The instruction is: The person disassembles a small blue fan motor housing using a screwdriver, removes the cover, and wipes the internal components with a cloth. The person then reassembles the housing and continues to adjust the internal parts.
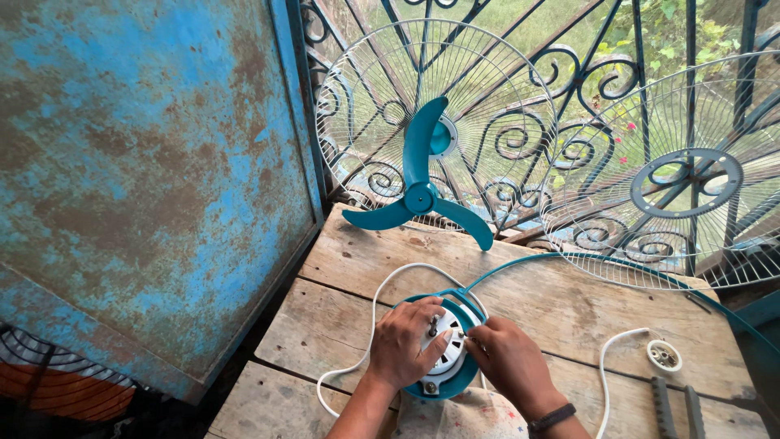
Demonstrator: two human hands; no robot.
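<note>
Two hands, left [404,341] and right [510,358], clamped on teal fan motor [445,349], wooden table [341,268]

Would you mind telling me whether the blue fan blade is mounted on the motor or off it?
Off. The blue fan blade leans against a wire guard, apart from the motor housing under both hands.

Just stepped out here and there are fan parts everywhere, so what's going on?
A person has both hands on a teal-and-white fan motor housing resting on a wooden plank table. The left hand grips its side; the right hand touches the other side. The teal fan blade and two wire guards lean against the iron railing, detached. A white cord loops beside the motor.
</note>
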